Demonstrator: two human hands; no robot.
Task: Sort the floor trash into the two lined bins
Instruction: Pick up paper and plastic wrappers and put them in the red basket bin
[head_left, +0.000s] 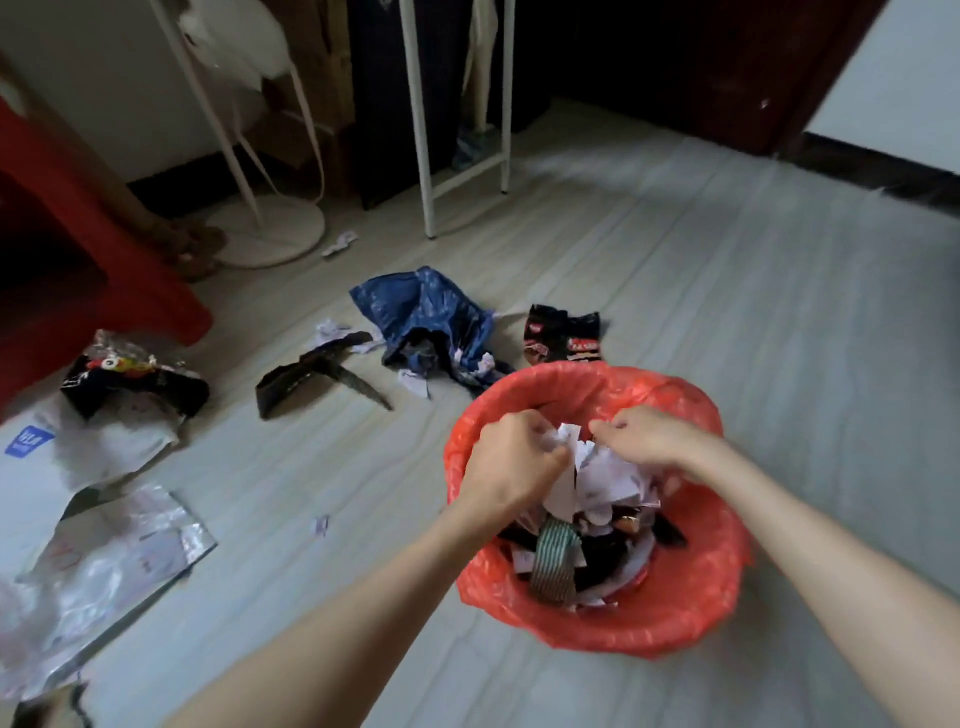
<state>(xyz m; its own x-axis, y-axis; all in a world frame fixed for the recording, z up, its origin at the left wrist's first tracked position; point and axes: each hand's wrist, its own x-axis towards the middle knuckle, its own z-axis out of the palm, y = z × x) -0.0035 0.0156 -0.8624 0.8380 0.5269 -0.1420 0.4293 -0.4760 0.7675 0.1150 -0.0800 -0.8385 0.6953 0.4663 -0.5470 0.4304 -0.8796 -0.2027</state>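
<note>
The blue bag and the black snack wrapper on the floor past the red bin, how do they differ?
The blue bag is larger and crumpled into a mound, with white paper scraps at its open end; the black snack wrapper is smaller and lies flatter. The blue bag is patterned blue, while the black snack wrapper carries red and white print. Both lie on the floor just beyond the red-lined bin, and neither hand touches them.

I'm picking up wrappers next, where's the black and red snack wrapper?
The black and red snack wrapper lies on the floor just beyond the red-lined bin, right of the crumpled blue bag.
</note>
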